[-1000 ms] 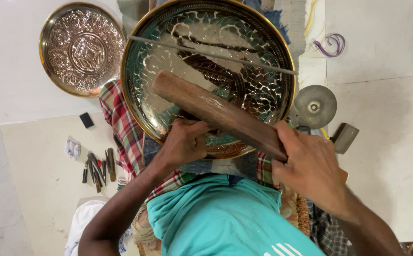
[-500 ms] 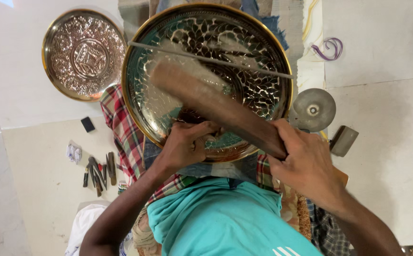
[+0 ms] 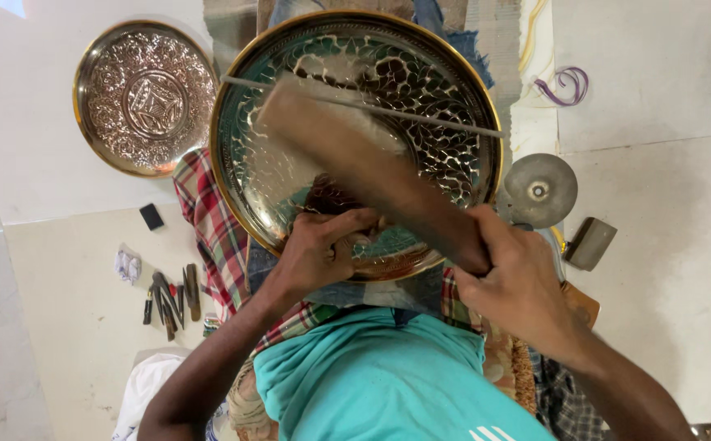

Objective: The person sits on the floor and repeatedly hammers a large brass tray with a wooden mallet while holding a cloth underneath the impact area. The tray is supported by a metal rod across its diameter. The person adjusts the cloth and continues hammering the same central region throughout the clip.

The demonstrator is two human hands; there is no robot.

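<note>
Your right hand (image 3: 519,286) closes around the near end of a long wooden block (image 3: 372,171), which lies blurred and slanted across the large embossed brass tray (image 3: 245,175). Your left hand (image 3: 319,253) rests its fingertips on the tray's lower part, just beside the block. A thin rod (image 3: 421,117) crosses the tray's upper half. A smaller engraved tray (image 3: 145,96) lies on the floor to the left, with small chisels (image 3: 172,298) below it. A round metal disc (image 3: 541,189) sits to the right.
</note>
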